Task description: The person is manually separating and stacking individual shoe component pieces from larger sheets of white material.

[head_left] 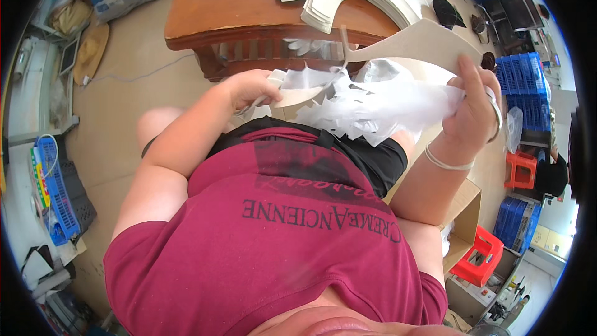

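curved beige card-like piece (429, 42), held in mid-air, runs crosswise and leftward from the nearer right hand (472, 102), whose fingers pinch its end; ragged white translucent film (379, 107) reaches that palm. the left hand (254, 89), farther off, pinches a narrow pale strip (301, 96). beyond stands a brown wooden table (230, 12) bearing fanned beige stacks (324, 7).

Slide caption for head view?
Left fingers grip a pale strip, right fingers a curved beige cutout and white sheet, near a wooden table.

Cut piece (420, 45) cream, blurred sheet (404, 104) apparently plain white, table (227, 14) reddish-brown, shirt (261, 261) maroon with black lettering.
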Motion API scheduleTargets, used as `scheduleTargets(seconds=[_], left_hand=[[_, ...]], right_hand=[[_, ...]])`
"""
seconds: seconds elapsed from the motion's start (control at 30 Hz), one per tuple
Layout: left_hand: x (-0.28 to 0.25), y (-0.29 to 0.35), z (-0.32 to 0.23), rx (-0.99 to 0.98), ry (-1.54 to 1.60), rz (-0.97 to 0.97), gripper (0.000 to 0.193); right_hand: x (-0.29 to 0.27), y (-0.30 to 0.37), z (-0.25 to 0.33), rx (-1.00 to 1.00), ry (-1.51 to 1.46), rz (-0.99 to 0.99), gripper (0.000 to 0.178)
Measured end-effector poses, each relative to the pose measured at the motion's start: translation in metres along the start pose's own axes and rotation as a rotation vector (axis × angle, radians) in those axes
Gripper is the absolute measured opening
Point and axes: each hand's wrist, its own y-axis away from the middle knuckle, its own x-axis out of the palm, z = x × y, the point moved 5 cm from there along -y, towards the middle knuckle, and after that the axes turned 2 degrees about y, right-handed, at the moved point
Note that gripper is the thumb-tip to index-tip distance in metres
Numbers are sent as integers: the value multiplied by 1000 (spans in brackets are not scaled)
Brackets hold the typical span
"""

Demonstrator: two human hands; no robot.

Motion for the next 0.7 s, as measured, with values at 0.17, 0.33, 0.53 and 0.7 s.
scheduleTargets(seconds=[0.17,0.33,0.53,0.7], left_hand=[[-30,34,-38,85,32,-21,56],[-47,53,-52,154,78,-62,52],[-48,66,-75,286,18,-152,31],[-29,70,-123,437,-62,-264,30]], right_hand=[[-14,1,-57,441,249,-34,25],[-20,17,-91,617,139,144,27],[-28,15,-100,627,253,92,27],[-35,-2,-113,537,97,133,28]])
